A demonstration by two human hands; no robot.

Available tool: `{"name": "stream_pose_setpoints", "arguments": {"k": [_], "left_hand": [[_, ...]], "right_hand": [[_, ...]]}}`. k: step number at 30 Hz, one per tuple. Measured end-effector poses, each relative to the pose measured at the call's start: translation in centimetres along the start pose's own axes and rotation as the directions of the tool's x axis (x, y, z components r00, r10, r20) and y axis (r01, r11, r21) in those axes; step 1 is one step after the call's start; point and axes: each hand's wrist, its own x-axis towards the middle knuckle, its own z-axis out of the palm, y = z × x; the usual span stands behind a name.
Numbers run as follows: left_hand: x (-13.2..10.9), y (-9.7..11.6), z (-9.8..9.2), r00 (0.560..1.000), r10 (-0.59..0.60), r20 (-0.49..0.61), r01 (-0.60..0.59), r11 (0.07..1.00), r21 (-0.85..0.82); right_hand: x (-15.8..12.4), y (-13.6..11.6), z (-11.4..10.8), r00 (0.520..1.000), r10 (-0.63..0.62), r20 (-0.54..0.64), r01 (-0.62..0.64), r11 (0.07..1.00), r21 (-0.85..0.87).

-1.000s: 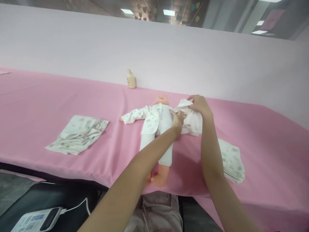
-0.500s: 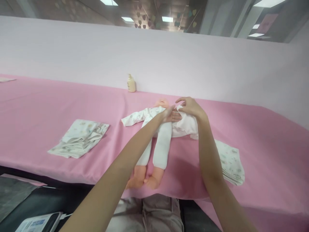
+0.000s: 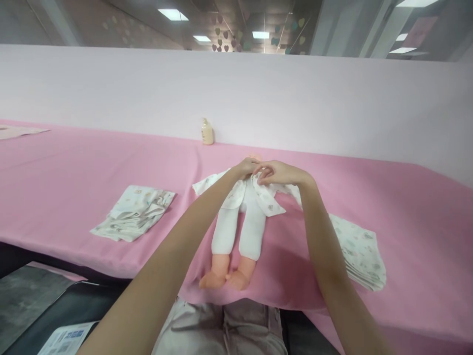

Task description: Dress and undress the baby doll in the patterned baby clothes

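Observation:
A baby doll (image 3: 252, 244) lies on its back on the pink cloth, feet towards me, with white leggings on its legs. Its patterned white jacket (image 3: 268, 202) hangs open at the front, the sleeves spread to both sides. My left hand (image 3: 247, 166) is at the doll's neck, fingers mostly hidden behind my other hand. With bent, closed fingers my right hand (image 3: 275, 172) pinches the jacket's edge near the collar. Both hands nearly touch and cover much of the doll's upper chest and head.
A folded patterned cloth (image 3: 135, 212) lies at the left, and a folded stack (image 3: 360, 249) at the right beside my forearm. A pump bottle (image 3: 207, 132) stands by the white wall (image 3: 148, 93). Below left, a printed item (image 3: 66, 340) rests on a black seat (image 3: 86, 301).
The jacket's right part, bunched up before, now lies over the doll's chest and right side. Both hands have come together at the collar, my right hand moving left.

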Motion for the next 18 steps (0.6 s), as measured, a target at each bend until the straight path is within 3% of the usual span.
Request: {"name": "stream_pose_setpoints", "arguments": {"k": [4, 6, 8, 11, 14, 18], "left_hand": [[-0.2, 0.1, -0.1, 0.988, 0.074, -0.134, -0.037, 0.964, 0.262], [-0.9, 0.2, 0.0, 0.968, 0.172, -0.185, -0.081, 0.906, 0.416], [-2.0, -0.1, 0.1, 0.963, 0.197, -0.185, -0.07, 0.843, 0.533], [-4.1, -1.3, 0.7, 0.976, 0.191, -0.1, -0.084, 0.763, 0.641], [-6.0, -2.6, 1.6, 0.969, 0.245, -0.026, -0.159, 0.7, 0.696], [-7.9, -3.3, 2.2, 0.969, 0.235, -0.08, -0.126, 0.743, 0.658]], "right_hand": [[2.2, 2.4, 1.1, 0.921, 0.177, -0.347, -0.272, 0.93, -0.248], [3.4, 3.6, 1.9, 0.92, 0.171, -0.354, -0.277, 0.92, -0.277], [4.5, 4.6, 2.7, 0.942, 0.118, -0.313, -0.213, 0.933, -0.29], [6.0, 5.4, 3.8, 0.94, 0.04, -0.34, -0.151, 0.94, -0.307], [7.2, 5.8, 4.7, 0.911, 0.044, -0.409, -0.159, 0.955, -0.25], [8.0, 5.8, 5.5, 0.868, 0.069, -0.492, -0.132, 0.987, -0.096]]}}
